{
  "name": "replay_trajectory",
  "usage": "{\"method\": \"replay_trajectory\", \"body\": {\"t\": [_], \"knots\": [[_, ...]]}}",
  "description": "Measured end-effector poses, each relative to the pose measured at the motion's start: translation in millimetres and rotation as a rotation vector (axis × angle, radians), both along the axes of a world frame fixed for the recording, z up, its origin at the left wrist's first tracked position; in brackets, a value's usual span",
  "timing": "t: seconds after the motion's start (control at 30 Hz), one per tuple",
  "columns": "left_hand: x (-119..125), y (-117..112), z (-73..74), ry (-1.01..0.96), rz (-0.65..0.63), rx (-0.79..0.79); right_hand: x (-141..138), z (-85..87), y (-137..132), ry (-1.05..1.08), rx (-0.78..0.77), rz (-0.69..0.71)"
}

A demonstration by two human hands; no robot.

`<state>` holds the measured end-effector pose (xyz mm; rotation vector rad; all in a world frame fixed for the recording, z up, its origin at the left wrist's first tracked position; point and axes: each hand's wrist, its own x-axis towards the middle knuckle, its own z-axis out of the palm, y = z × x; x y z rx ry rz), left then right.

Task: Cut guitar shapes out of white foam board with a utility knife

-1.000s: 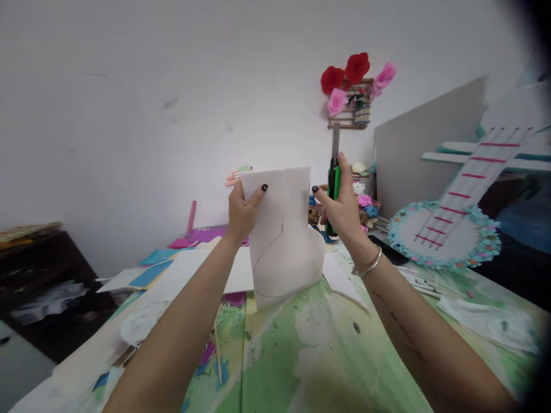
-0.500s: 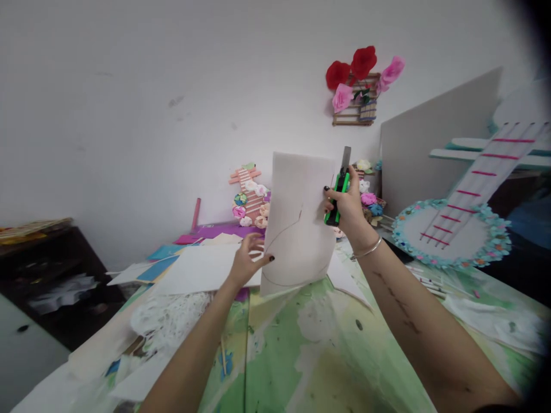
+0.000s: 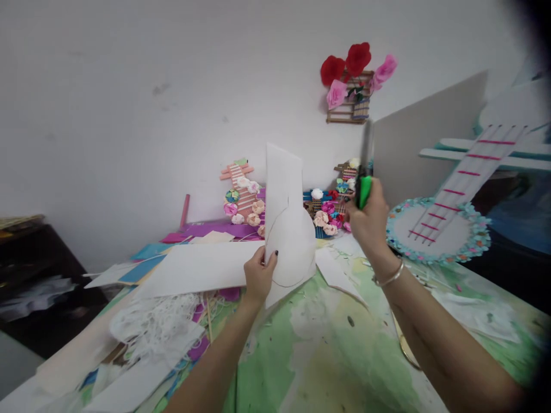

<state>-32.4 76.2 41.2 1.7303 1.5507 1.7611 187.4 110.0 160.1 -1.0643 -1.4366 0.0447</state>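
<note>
My left hand (image 3: 259, 275) pinches the lower left edge of a white board (image 3: 287, 229), thumb in front. The board stands upright above the table, with a thin drawn curve across its face. Its right side is narrow and straight at the top and bulges out in a round curve below. To the right of the board, apart from it, my right hand (image 3: 371, 221) is closed around a green and black utility knife (image 3: 365, 192). The knife's long blade points up and is blurred.
A large white sheet (image 3: 202, 264) lies left of the board, beside tangled white string (image 3: 157, 321). A white offcut (image 3: 338, 275) rests on the green-stained table (image 3: 327, 355). Flower-decorated crafts stand along the wall. A big banjo-like craft (image 3: 443, 226) leans at right.
My right hand has moved right and away from the board with the knife. My left hand has closed on the board's edge. The board's right side now shows a curved outline.
</note>
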Motion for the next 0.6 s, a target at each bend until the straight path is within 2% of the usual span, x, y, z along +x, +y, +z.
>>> {"method": "replay_trajectory", "body": {"t": [0.03,0.13,0.23,0.37,0.6], "knots": [[1.4,-2.8,2.2,0.001,0.020,-0.001,-5.9,-5.6,-11.8,-0.153,-0.004,-0.069],[2.7,-11.9,13.9,0.024,0.073,0.007,-29.5,-22.1,-47.4,-0.587,-0.116,-0.017],[1.4,-22.3,26.7,0.130,0.181,0.093,-49.7,-34.7,-74.1,-0.809,-0.152,-0.008],[2.0,-32.3,33.0,0.296,0.265,0.239,-60.5,-48.1,-85.2,-0.920,-0.161,-0.044],[9.6,-32.9,25.6,0.463,0.325,0.247,-58.8,-64.0,-80.5,-0.902,-0.174,-0.067]]}}
